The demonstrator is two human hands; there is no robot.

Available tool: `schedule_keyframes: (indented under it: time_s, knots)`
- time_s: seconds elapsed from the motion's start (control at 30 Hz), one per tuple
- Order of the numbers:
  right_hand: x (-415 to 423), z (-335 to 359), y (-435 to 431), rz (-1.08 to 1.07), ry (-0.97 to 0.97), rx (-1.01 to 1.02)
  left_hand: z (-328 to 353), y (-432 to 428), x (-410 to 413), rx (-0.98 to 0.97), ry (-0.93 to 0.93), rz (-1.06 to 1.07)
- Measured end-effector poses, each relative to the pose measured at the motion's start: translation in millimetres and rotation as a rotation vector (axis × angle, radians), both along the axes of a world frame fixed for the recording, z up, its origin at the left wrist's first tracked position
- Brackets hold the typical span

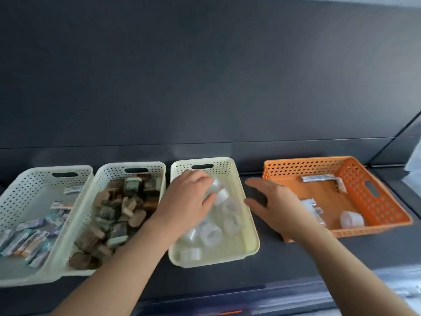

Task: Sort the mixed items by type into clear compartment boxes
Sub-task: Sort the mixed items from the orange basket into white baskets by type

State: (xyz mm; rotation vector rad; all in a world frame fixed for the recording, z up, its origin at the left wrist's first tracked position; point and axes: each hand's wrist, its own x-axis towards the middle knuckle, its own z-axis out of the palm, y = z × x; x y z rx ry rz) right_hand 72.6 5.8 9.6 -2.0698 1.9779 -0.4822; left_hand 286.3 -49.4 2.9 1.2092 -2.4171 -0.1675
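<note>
Far to the left of the cream basket (pixel 216 259), we see a white basket (pixel 34 179) holding small printed packets (pixel 29 238). Just left of the cream basket, a second white basket (pixel 109 173) is heaped with wooden blocks (pixel 127 208). Over the cream basket itself, the left hand (pixel 184 201) curls its fingers around a clear tub (pixel 219 195), above a pile of tubs (pixel 209 233) lying inside. Just right of the cream basket, the right hand (pixel 275 204) hovers with fingers straight and spread, gripping nothing, above the dark counter (pixel 273 270) and the near-left corner of the orange basket (pixel 382 208). That orange basket stands to the right of the cream basket, apart from it, and holds one white tub (pixel 352 220) and a few silver packets (pixel 319 178).
</note>
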Motion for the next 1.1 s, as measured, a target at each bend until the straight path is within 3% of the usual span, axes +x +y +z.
schedule_keyframes:
  time_s: [0.27,0.47,0.67,0.83,0.97,1.1]
  knots:
    - [-149.9,-7.5,20.0,-0.154,0.011,0.185,-9.9,-1.9,-150.7,0.058,-0.203,-0.222]
    - [-198.3,-34.5,-3.3,-0.043,-0.057,0.368,-23.8,-11.0,-211.1,0.197,-0.492,-0.200]
    - [-204.1,-55.1,-25.5,0.178,-0.095,0.408,-34.9,-9.5,-233.3,0.422,-0.575,-0.156]
    - [-226.3,-56.2,-27.2,0.180,-0.153,0.374,-33.0,-12.5,-241.7,0.401,-0.534,-0.159]
    - [-255.3,-51.7,-24.9,0.079,-0.238,0.225,-33.0,-15.8,-258.6,0.485,-0.316,-0.107]
    - [-271.5,-55.9,-25.9,-0.009,-0.202,0.264,-43.3,-18.9,-274.9,0.520,-0.219,-0.066]
